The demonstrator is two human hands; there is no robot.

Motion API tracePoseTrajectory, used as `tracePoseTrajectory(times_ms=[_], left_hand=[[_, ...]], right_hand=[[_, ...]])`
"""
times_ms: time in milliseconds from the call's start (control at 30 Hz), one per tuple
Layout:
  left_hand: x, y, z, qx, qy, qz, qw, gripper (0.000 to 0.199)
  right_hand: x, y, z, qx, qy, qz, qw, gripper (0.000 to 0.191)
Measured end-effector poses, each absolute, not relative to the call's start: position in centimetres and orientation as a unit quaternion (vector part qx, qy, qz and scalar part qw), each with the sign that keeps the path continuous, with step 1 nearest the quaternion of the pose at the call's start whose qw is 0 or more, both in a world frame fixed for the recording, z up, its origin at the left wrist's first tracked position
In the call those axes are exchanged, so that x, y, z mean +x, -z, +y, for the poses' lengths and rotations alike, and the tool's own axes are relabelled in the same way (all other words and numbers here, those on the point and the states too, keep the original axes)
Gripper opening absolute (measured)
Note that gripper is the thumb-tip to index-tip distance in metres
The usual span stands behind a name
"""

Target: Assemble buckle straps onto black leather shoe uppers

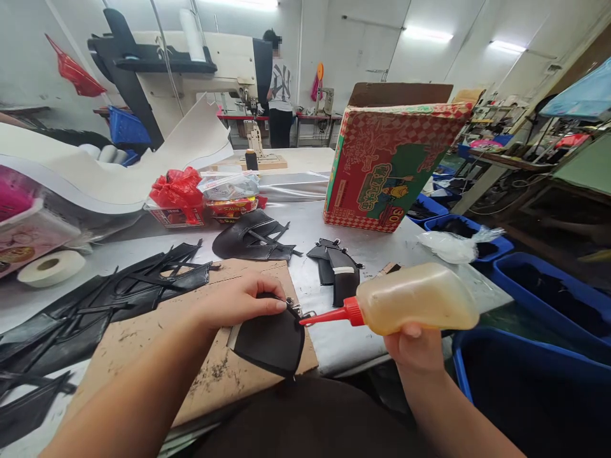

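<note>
Pinched in my left hand (251,299) is the upper edge of a black leather piece (270,340) with small metal rings, lying over a worn cardboard sheet (214,375). My right hand (417,343) grips a squeeze bottle (417,299) of yellowish liquid from below. The bottle lies sideways, and its red nozzle (329,316) points left, its tip at the right edge of the black piece near the rings. Just beyond are stacked black pieces with metal rings (338,270) and a larger strapped black piece (252,235).
A red checkered box (382,168) stands at the back right of the table. Black strapped pieces (133,283) and a tape roll (51,268) lie left. Blue bins (529,350) line the right. Behind are a sewing machine (210,57) and a standing person (280,89).
</note>
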State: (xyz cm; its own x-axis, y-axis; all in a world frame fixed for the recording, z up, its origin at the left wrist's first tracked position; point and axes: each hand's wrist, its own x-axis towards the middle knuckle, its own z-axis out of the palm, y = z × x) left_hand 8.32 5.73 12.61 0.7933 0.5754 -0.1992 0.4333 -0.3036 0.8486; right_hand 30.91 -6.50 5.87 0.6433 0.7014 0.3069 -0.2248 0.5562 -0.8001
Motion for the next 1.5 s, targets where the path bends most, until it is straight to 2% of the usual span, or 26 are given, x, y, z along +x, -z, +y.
tracePoseTrajectory(times_ms=[233,400,500,833,1100,1333,1500], left_hand=[[9.0,-12.5,5.2,0.739,-0.097,0.286,0.603,0.018],[9.1,-12.2,5.2,0.715,-0.1,0.275,0.635,0.016],[9.2,-12.0,5.1,0.708,-0.097,0.273,0.644,0.018],[9.4,-11.7,4.6,0.69,-0.068,0.26,0.672,0.024],[9.1,-10.8,5.1,0.669,-0.086,0.251,0.694,0.029],[9.1,-10.9,4.7,0.629,-0.129,0.246,0.726,0.032],[9.1,-10.8,4.5,0.595,-0.162,0.246,0.748,0.028]], right_hand=[[31.6,-4.9,-7.4,-0.353,-0.305,-0.32,0.825,0.061],[32.2,-4.2,-7.8,-0.362,-0.281,-0.361,0.812,0.046],[32.4,-4.2,-7.8,-0.358,-0.277,-0.39,0.802,0.045],[31.9,-4.1,-7.7,-0.349,-0.309,-0.335,0.819,0.067],[31.4,-5.9,-7.3,-0.317,-0.288,-0.376,0.822,0.051],[31.5,-5.0,-7.9,-0.318,-0.276,-0.373,0.827,0.044],[31.3,-4.8,-8.1,-0.33,-0.276,-0.381,0.818,0.03]])
